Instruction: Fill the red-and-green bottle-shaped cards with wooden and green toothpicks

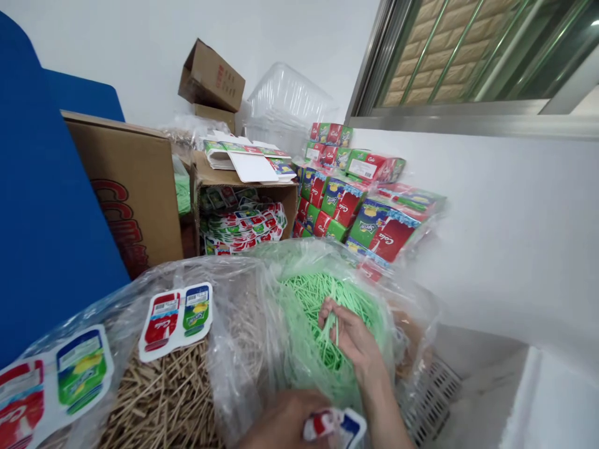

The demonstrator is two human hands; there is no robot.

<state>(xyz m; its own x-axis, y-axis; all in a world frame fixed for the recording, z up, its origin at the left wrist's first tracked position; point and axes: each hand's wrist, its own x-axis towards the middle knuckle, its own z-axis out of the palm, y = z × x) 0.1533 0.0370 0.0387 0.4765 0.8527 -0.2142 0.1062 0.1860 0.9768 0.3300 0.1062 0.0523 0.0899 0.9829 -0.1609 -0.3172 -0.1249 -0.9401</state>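
My right hand (349,333) is in a clear bag of thin green sticks (358,293), its fingers closed around a few of them. Low in the picture, my left hand (290,418) is blurred, with its fingers closed on a small flat packet (350,427) with red and blue print. Left of my hands, brown sticks (163,396) fill another clear bag. Two flat double packets rest there, one cola-and-Sprite packet (176,319) on the brown sticks and a similar one (87,371) farther left.
A carton (292,218) holding many printed packets stands behind the bags, with folded printed boxes on top. Cola-and-Sprite boxes (386,231) are stacked by the wall. A large carton (135,187) and a blue panel (42,187) are at left; a grey basket (433,399) is at right.
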